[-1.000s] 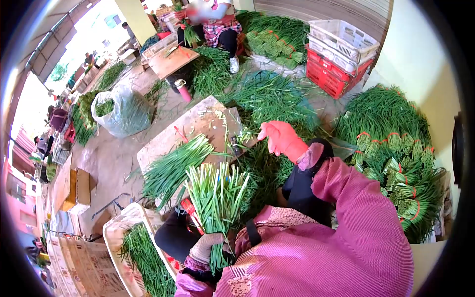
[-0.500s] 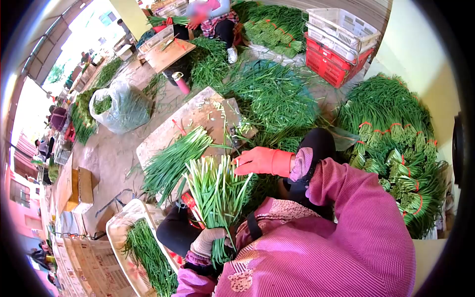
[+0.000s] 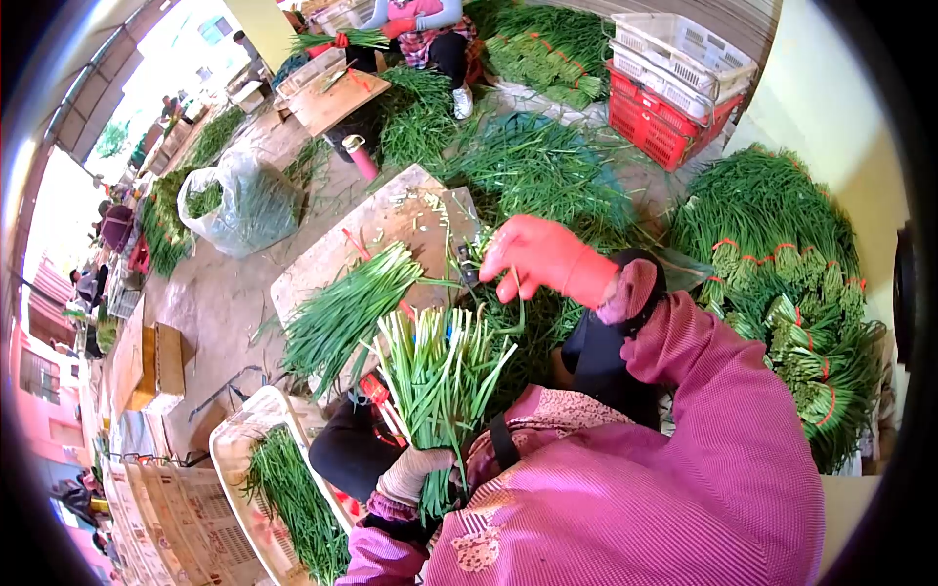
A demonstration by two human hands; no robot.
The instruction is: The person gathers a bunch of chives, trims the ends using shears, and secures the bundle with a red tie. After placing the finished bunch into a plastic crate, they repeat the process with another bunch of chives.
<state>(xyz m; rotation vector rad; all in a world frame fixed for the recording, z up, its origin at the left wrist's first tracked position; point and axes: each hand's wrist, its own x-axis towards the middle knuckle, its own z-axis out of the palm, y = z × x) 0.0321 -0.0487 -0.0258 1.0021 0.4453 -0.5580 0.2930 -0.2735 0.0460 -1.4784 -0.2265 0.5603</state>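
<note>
My left hand (image 3: 418,474), in a pale grey glove, grips a bunch of garlic chives (image 3: 445,366) near its leafy lower part. The white cut ends fan out upward over my lap. My right hand (image 3: 547,259), in an orange-red rubber glove, is raised above and right of the bunch, apart from it. Its fingers are curled, and a thin chive stalk (image 3: 522,311) hangs beneath them. Another chive bundle (image 3: 352,308) lies on the wooden board (image 3: 327,264) in front of me, beside a small dark metal piece (image 3: 467,264).
Loose chives (image 3: 547,176) cover the floor ahead. Tied chive bundles (image 3: 772,254) are stacked at right, below red and white crates (image 3: 655,117). A white crate (image 3: 230,444) with chives stands at left, a plastic bag (image 3: 244,210) beyond. Another person (image 3: 415,24) sits opposite.
My right hand has moved up and to the right, away from the tops of the held bunch, with a thin stalk below its fingers. My left hand keeps its grip.
</note>
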